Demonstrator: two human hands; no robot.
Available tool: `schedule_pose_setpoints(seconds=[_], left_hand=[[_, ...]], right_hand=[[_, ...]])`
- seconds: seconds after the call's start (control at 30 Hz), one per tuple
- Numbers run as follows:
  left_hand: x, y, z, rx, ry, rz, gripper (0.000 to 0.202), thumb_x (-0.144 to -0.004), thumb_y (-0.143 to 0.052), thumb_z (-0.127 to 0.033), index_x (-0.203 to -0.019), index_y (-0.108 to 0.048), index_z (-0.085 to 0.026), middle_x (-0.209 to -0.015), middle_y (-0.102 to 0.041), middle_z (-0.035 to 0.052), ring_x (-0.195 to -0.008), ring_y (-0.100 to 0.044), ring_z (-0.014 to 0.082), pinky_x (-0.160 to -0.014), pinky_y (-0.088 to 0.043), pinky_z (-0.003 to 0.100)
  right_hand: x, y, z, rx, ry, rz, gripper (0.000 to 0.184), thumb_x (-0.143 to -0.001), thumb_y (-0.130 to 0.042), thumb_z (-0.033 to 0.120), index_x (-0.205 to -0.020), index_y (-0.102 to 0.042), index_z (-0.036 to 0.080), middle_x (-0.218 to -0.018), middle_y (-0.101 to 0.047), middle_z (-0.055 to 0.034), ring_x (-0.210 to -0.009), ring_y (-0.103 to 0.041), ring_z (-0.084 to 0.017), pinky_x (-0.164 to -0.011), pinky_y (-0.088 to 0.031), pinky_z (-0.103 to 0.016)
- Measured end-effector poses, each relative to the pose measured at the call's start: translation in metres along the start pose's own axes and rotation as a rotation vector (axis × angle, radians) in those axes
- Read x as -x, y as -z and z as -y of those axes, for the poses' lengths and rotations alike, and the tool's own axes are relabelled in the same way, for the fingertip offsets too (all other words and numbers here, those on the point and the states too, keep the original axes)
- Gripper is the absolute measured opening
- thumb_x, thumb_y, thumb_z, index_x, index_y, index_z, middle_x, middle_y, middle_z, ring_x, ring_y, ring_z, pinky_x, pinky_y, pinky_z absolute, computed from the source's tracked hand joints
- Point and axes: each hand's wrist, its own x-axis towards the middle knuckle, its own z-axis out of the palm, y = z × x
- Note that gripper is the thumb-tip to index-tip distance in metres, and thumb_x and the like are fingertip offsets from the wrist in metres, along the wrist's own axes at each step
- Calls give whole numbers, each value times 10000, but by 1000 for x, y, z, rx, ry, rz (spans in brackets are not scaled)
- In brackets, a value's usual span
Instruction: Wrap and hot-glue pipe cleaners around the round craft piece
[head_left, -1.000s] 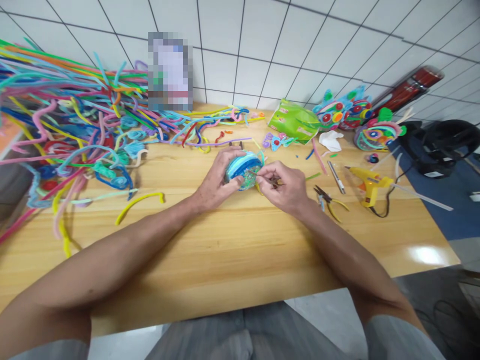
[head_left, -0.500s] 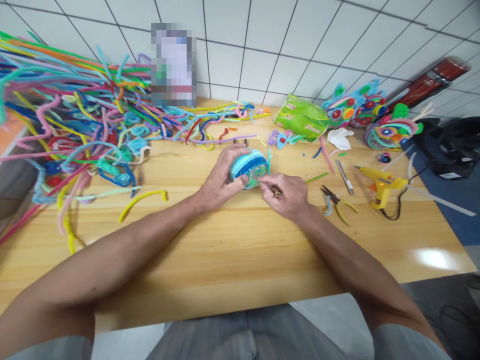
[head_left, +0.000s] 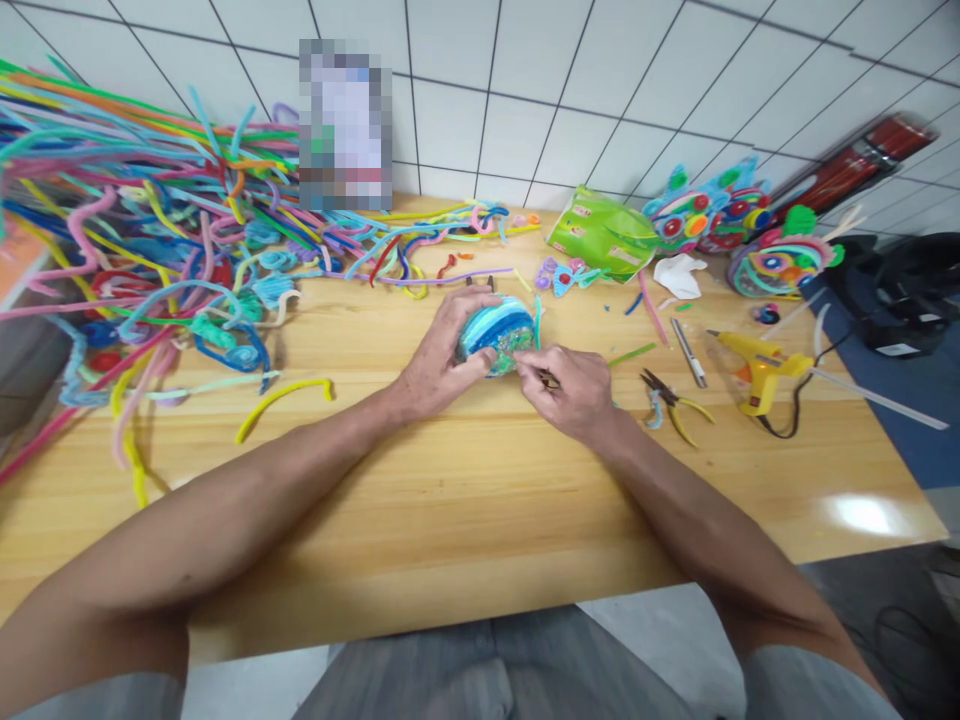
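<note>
My left hand [head_left: 448,350] wraps round a ball-like craft piece [head_left: 504,318], its thumb pressed on the near side. Bands of dark blue, light blue and mint fuzzy pipe cleaner cover the top of the piece; its lower right part looks speckled green and silvery. A teal pipe cleaner end [head_left: 538,310] sticks up at its right edge. Closed in a pinch, my right hand [head_left: 570,390] has its fingertips against the speckled part. What those fingers hold is too small to make out. Just beyond that hand lies a green strip [head_left: 632,354], partly hidden.
Heaped pipe cleaners [head_left: 187,230] fill the left side, with a yellow piece [head_left: 285,405] nearer. On the right are pliers [head_left: 675,405], a craft knife [head_left: 688,353] and a yellow glue gun [head_left: 765,368]. Behind stand a green packet [head_left: 600,235] and decorated craft heads [head_left: 780,262].
My right hand has shifted very slightly at the craft piece, its fingertips still against it. My left hand keeps the same hold. The view has moved a touch.
</note>
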Motion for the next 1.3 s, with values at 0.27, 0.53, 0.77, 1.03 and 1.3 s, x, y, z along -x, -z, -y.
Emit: schedule_pose_setpoints(seconds=[0.27, 0.53, 0.77, 1.03, 1.3], left_hand=[[0, 1, -1, -9, 14, 16, 552, -1074, -593, -582, -1535, -492, -296, -1595, -547, 154, -1553, -489, 335, -1312, -425, 581], [0, 0, -1, -1, -1, 6, 540, -1074, -603, -559, -1534, -497, -297, -1583, -552, 156, -1548, -495, 341, -1304, -429, 584], [0, -1, 1, 15, -7, -6, 543, -1068, -615, -560, -1533, -505, -303, -1582, -559, 151, -1545, -502, 345, -1306, -426, 589], [0, 0, 0, 3, 11, 11, 546, -1071, -604, -569, -1533, -499, -300, -1587, -552, 151, -1561, -486, 337, -1314, -415, 580], [-1, -1, 0, -1, -7, -5, 537, -1074, -594, -571, -1523, -502, -292, -1580, -554, 154, -1550, -495, 342, -1313, -413, 583]], right_hand=[[-3, 1, 3, -6, 4, -16, 198, -982, -647, 130, -1064, -768, 263, -771, -801, 24, -648, -738, -148, -643, -562, -269], [-5, 3, 6, 44, 11, -78, 159, -958, -674, 144, -1039, -746, 261, -726, -788, 50, -527, -663, -124, -575, -524, -260], [-4, 1, 6, 2, 21, -50, 196, -956, -668, 115, -1047, -760, 262, -750, -792, 35, -591, -703, -133, -614, -548, -261], [-3, 0, 5, -41, -6, -24, 221, -953, -656, 99, -1054, -768, 261, -756, -777, 29, -613, -700, -137, -619, -540, -266], [-1, -2, 5, -62, -27, -27, 260, -936, -665, 97, -1098, -770, 270, -772, -778, 29, -639, -720, -144, -646, -566, -260]])
